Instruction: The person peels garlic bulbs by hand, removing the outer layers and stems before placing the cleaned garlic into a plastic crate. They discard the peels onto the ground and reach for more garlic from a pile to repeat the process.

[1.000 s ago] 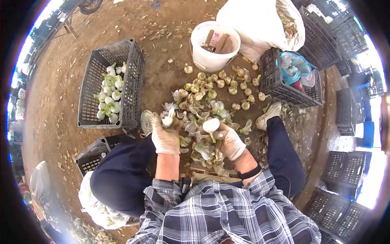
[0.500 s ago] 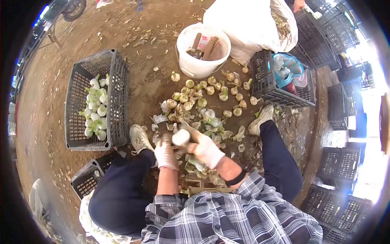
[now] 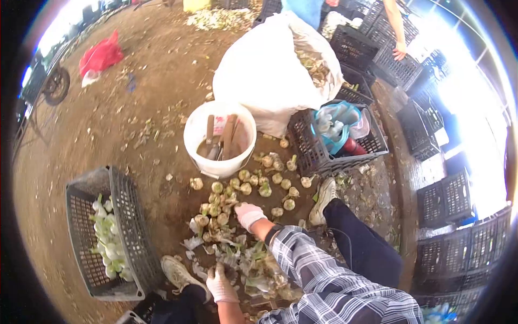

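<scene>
My right hand [image 3: 249, 215], in a pale glove, reaches to the right edge of a pile of untrimmed garlic bulbs [image 3: 214, 198]. Its fingertips are hidden among the bulbs, so a grip cannot be made out. Lower down, my gloved left hand [image 3: 220, 283] is held low by the loose peelings [image 3: 259, 270] with its fingers curled; what they hold, if anything, is not visible. Cleaned white garlic bulbs [image 3: 109, 243] with green stems lie inside the black crate [image 3: 129, 232] at the left.
A white bucket [image 3: 218, 168] holding brown-handled tools stands beyond the pile. Behind it is a big white sack [image 3: 259, 70]. A second crate [image 3: 310, 148] with a blue bag [image 3: 337, 121] stands right. A co-worker's arm [image 3: 396, 27] shows at the top, near stacked crates [image 3: 353, 46].
The view has shifted. The white bulb held between my hands is no longer seen there. My hands have separated, the right going forward to the pile, the left staying near the peelings.
</scene>
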Action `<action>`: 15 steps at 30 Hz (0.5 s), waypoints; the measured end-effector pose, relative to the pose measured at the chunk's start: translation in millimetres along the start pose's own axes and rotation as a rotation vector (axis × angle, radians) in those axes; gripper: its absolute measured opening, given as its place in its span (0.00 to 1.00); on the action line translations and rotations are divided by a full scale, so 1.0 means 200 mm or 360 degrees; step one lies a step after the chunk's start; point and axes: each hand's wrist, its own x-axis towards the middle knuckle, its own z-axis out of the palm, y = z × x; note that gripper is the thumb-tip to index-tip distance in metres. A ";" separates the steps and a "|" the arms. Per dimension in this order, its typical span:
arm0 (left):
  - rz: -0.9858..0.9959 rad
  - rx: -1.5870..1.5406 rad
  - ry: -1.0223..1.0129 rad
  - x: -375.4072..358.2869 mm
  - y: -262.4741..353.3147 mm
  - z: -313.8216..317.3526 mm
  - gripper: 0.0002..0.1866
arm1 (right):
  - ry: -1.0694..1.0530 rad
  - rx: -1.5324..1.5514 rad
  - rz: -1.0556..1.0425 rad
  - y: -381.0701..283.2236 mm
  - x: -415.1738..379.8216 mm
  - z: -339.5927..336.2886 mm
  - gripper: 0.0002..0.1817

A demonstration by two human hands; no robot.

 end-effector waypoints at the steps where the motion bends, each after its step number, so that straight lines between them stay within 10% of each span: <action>1: 0.0029 0.0028 -0.0005 0.01 -0.02 -0.02 0.06 | 0.0144 -0.0047 -0.0037 0.02 -0.01 0.00 0.14; 4: 0.0039 0.0135 -0.0062 0.05 -0.07 -0.03 0.07 | -0.0206 -0.0027 -0.0091 -0.03 -0.19 -0.19 0.15; 9: 0.0672 0.0951 -0.0528 0.03 -0.11 -0.02 0.45 | -0.0073 0.0907 -0.0319 -0.13 -0.76 -0.33 0.15; 14: 0.0558 0.0299 -0.0906 -0.27 0.05 0.10 0.39 | 0.0367 0.1861 -0.0478 -0.14 -1.11 -0.32 0.21; 15: 0.0617 0.0301 -0.0873 -0.33 0.06 0.12 0.38 | -0.0196 0.2329 -0.0001 -0.15 -1.25 -0.51 0.25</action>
